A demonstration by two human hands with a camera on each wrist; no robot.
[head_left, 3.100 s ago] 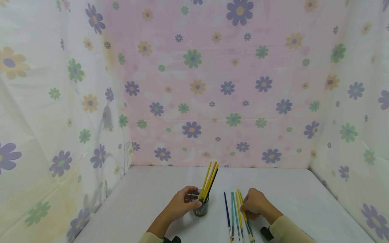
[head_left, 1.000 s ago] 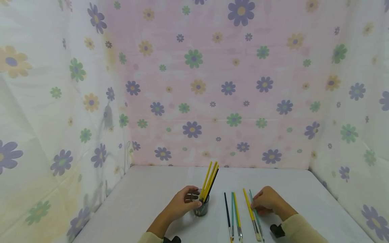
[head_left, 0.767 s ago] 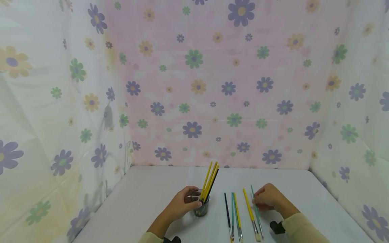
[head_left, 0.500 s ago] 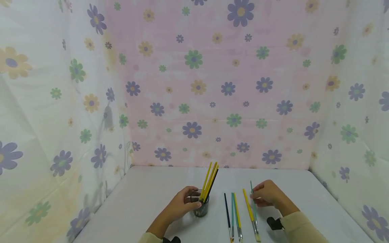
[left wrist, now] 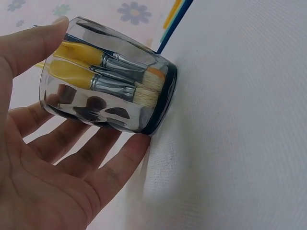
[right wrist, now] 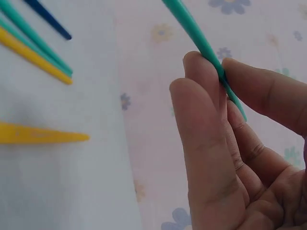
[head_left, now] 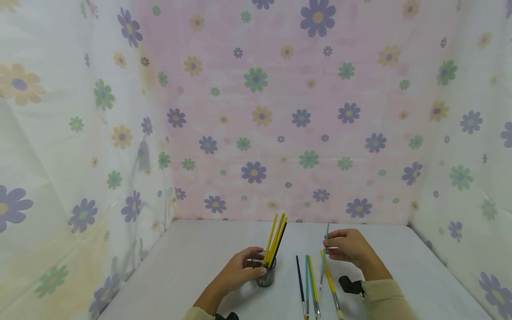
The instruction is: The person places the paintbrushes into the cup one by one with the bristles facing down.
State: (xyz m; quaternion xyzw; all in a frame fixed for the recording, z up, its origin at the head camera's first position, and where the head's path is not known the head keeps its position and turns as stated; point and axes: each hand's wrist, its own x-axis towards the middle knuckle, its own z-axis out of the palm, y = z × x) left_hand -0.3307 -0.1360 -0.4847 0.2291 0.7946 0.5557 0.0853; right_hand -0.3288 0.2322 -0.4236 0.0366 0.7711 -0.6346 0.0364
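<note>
My left hand grips a clear glass standing on the table, thumb on one side and fingers round the other. Inside it several paintbrushes with yellow and black handles lean to the right, their bristles at the bottom. My right hand pinches a teal paintbrush between thumb and fingertips, near the end of its handle. That brush is lifted off the table, bristle end pointing down. Beneath and beside it lies a yellow paintbrush with a wide flat tip.
Left of the lifted brush, a dark blue paintbrush lies beside a group of teal and yellow paintbrushes on the white table. A flowered curtain encloses the table at the back and sides.
My right hand has separated the teal paintbrush from the yellow one, raised it off the table and moved it left. The left hand stays on the glass.
</note>
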